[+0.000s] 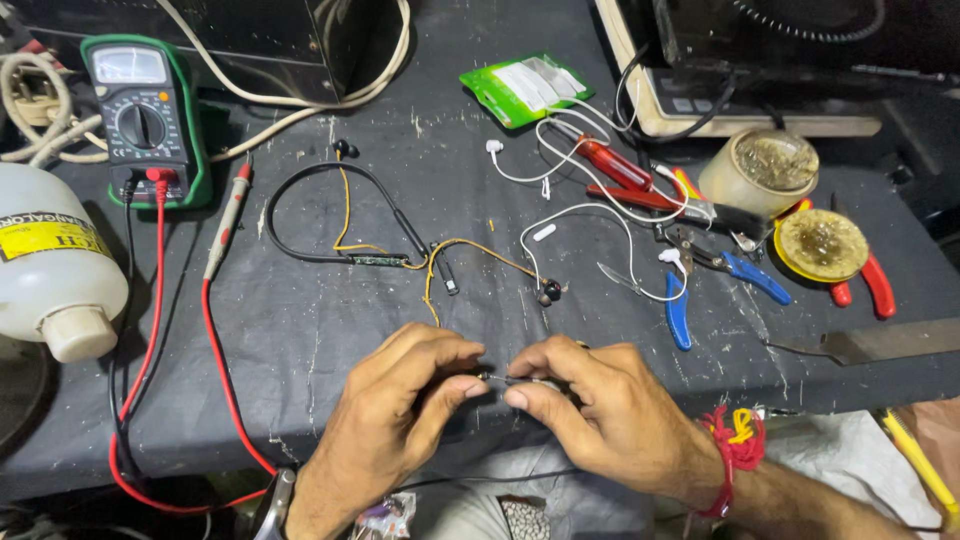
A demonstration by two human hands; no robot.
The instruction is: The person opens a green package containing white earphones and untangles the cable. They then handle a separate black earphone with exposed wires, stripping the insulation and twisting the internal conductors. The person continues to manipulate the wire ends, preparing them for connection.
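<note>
**Two-Hand Pinch on a Thin Wire at the Near Table Edge**

The left hand and right hand meet just inside the near edge of the table. Each grip is closed: thumb and forefinger of both hands are pinched together on a thin wire that spans the short gap between them. The wire's small dark end shows at the left fingertips; its exact form is too small to tell.

All positions below are relative to the neckband, a black loop with an exposed circuit strip and yellow leads, lying flat at table centre.

- Wire and hands: toward the viewer from the neckband, slightly right.
- Multimeter: left and beyond, with a red lead running toward the near edge.
- White jug: far left, on its side.
- Blue pliers and white earphone cable: right.
- Flux tins and red cutters: right and beyond.

Recommended handling: keep both pinches close to the working point so the wire stays taut and does not buckle. Rest the wrists on the table for steadiness. Apply light force only; a strand this fine probably kinks or breaks easily.

Open room: bare cloth lies between the hands and the neckband. The yellow leads trail near the hands, and the red lead passes beside the left wrist; lateral moves risk snagging either. The near edge is directly under the wrists, so a released part could roll off.
</note>
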